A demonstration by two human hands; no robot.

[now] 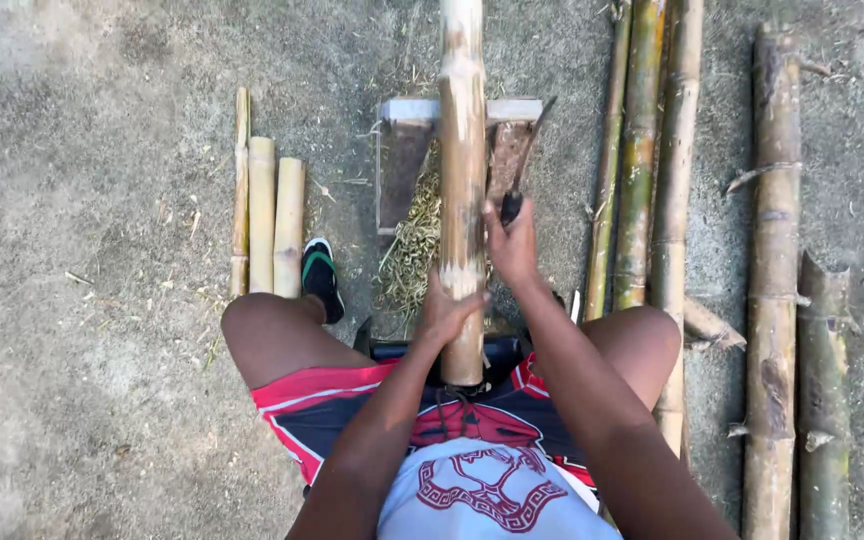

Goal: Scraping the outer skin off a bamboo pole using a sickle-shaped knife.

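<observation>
bamboo poles [642, 160] flank the held bamboo culm [462, 180].

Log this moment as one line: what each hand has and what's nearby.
left hand: steadying bamboo pole | right hand: shut on knife beside pole | pole rests on metal stand | loose bamboo poles on ground

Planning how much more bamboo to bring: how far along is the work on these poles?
Looks done: three short pale pieces lie together at the left, and shavings sit under the support. In hand: the left hand steadies a bamboo pole while the right hand holds a knife against it. Left: several long, rough poles lie at the right.
</observation>
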